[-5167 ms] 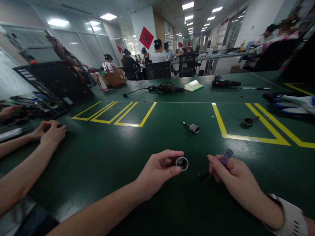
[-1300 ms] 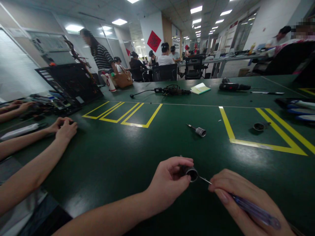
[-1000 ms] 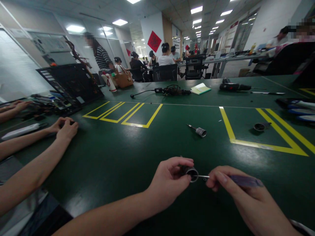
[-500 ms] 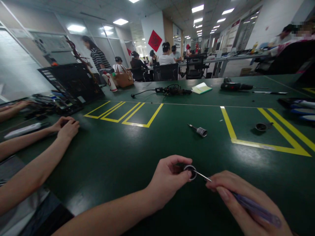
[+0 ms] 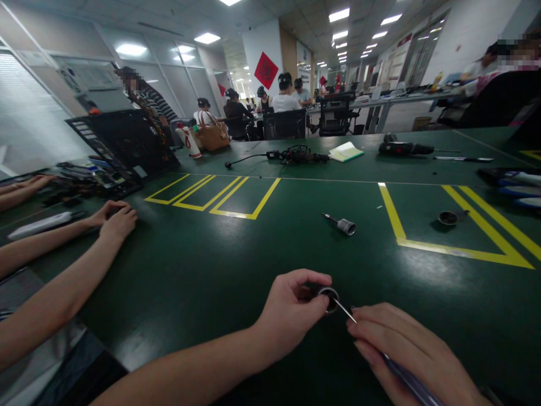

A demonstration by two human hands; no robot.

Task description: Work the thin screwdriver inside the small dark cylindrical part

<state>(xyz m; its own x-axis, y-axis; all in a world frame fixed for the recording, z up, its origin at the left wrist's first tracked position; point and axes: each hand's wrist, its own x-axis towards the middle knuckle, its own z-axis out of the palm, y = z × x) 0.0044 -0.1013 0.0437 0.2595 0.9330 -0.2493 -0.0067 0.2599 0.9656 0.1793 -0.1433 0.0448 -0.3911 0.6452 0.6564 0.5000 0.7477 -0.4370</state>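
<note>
My left hand pinches a small round metal cup-shaped part by its rim, its open mouth turned toward the right. Closed around a screwdriver with a translucent purple handle, my right hand points the thin shaft into that mouth. The tip inside the cup is hidden. Farther off on the green table lies a metal piece with a cup end and a narrow stem. A similar cup-shaped part rests inside the yellow tape outline on the right.
A co-worker's hands are at the left. Behind them stand a dark open machine casing and clutter. Along the back lie a bundled black cable, a notepad and a power drill. Blue-handled tools sit far right.
My right hand has shifted slightly down and left, and the screwdriver now slants more steeply. The cup in my left hand has dropped a little. A standing person in the background leaned left.
</note>
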